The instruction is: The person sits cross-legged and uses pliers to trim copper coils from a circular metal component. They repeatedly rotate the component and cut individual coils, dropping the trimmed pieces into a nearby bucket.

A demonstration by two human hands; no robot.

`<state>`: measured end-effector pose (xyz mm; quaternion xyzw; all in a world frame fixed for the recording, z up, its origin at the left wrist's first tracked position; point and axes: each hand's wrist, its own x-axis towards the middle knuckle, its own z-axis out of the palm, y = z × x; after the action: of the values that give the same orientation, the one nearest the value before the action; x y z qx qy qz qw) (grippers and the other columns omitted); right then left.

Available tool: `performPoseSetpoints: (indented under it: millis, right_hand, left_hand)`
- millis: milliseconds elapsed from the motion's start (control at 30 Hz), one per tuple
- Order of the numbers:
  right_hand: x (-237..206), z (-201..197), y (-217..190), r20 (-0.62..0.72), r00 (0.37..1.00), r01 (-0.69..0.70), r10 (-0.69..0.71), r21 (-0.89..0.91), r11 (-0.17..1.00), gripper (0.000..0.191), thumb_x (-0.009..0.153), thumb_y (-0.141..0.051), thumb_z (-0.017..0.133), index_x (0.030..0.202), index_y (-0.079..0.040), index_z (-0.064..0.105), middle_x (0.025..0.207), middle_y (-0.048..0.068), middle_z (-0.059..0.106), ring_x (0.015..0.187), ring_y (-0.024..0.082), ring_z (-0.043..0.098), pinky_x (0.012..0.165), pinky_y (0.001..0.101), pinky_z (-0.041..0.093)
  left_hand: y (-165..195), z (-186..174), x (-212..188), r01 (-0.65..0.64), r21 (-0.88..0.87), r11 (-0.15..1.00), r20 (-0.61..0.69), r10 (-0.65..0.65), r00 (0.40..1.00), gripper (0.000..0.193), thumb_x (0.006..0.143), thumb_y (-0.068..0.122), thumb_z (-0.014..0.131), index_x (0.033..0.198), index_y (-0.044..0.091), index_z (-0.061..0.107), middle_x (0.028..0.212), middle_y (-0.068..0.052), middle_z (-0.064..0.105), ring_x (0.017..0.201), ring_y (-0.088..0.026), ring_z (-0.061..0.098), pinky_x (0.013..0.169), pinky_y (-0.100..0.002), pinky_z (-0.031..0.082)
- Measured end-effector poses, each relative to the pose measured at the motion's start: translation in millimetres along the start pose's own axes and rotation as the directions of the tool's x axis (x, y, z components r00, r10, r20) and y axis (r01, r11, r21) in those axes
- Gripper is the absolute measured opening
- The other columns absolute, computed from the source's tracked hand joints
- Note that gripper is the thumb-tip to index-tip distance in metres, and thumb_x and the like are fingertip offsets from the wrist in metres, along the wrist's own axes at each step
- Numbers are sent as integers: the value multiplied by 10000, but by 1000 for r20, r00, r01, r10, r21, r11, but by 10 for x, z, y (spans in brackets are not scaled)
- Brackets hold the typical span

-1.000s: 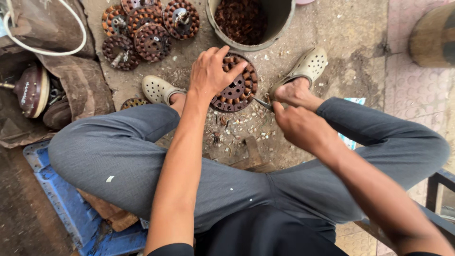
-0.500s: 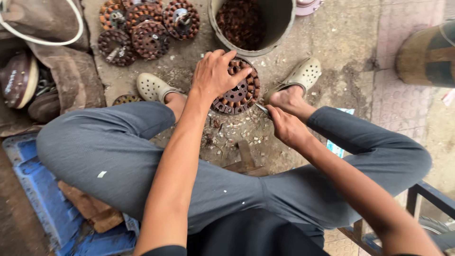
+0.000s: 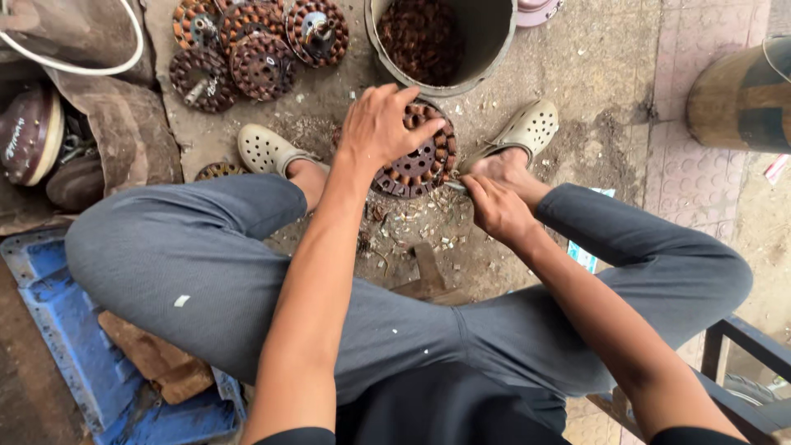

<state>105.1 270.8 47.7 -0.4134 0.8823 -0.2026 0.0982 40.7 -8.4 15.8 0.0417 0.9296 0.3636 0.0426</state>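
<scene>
A round rusty motor stator [image 3: 422, 158] with copper windings lies on the ground between my feet. My left hand [image 3: 381, 125] presses down on its top, fingers spread over it. My right hand [image 3: 491, 206] is closed around a thin metal tool whose tip meets the stator's right lower edge. Small metal and copper scraps [image 3: 412, 227] litter the ground just below the stator. My beige perforated clogs [image 3: 268, 150] sit on either side.
A grey bucket [image 3: 486, 49] holding copper bits stands just beyond the stator. Several more rusty stators [image 3: 255, 49] lie at the upper left. A blue tray [image 3: 58, 321] is at lower left, a wooden barrel [image 3: 737, 95] at right, and a small wooden block [image 3: 428, 268] lies near my knees.
The view has shifted slightly. My left hand has slid across the stator's top, and my right hand has moved down and in toward the stator's edge with the tool.
</scene>
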Motion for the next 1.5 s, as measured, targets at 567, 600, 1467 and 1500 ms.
performPoseSetpoints:
  millis: [567,600,1467,1500]
  right_hand:
    - [30,-62,-767,354,761,-644,543,315,697,351,930,-245,641,1215,-52,578,843,165,679,729,375,693,536,463,498]
    - [37,-50,-801,206,819,-566,535,137,813,364,915,-250,653,1212,-52,584,841,163,680,726,371,692,542,460,499]
    - [-149,-371,-471,-269,945,-259,186,-270,927,480,910,-276,739,1301,-23,622,1182,149,671,959,366,694,803,460,553]
    - [-174,-347,-427,-216,952,-264,218,-212,941,450,952,-274,724,1295,-5,616,1160,168,675,914,365,692,764,448,552]
  left_hand:
    - [-135,-77,7,-53,-52,997,-20,52,998,915,773,847,663,1206,47,754,1015,-206,745,971,-362,721,873,-511,563]
    - [-146,-39,2,-59,-49,997,-19,58,998,913,783,846,658,1206,42,753,1009,-206,745,960,-357,726,865,-508,569]
    - [142,-35,-99,113,123,986,-49,-108,993,965,780,853,617,1340,68,652,1137,-190,711,1032,-335,674,793,-505,557]
    - [177,56,-161,172,198,965,-75,-160,984,1003,801,855,598,1395,47,608,1188,-221,686,1043,-348,654,771,-513,551]
